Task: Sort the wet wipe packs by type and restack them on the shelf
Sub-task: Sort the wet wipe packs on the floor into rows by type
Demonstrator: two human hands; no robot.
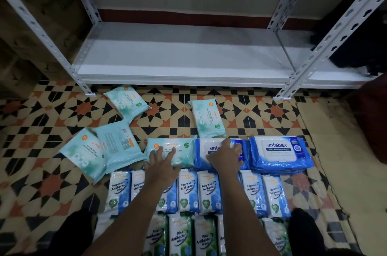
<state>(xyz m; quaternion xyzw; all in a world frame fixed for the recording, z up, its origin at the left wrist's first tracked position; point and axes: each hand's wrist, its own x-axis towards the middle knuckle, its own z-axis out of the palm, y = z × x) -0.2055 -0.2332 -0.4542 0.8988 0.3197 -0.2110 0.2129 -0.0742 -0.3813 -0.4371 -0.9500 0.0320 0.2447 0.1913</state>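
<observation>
Wet wipe packs lie on a patterned floor before a white metal shelf (pixel 188 61). My left hand (pixel 161 163) rests with spread fingers on a teal pack (pixel 184 151). My right hand (pixel 227 157) lies on a blue-and-white Antabax pack (pixel 207 151), its fingers curled over the far side. A second Antabax stack (pixel 280 153) lies to the right. Several teal packs are scattered: one (pixel 125 102) near the shelf leg, one (pixel 207 118) at centre, two (pixel 92 153) at left. A row of blue fragrance-free packs (pixel 188 190) and a row of green pine packs (pixel 180 234) lie nearer me.
The shelf's lowest board holds nothing on it in its middle bay. A black bag (pixel 356 46) sits on the shelf at right. Slotted shelf posts (pixel 83 86) stand on the floor. Cardboard boxes (pixel 31 25) stand at left. A beige mat (pixel 335 151) covers the floor at right.
</observation>
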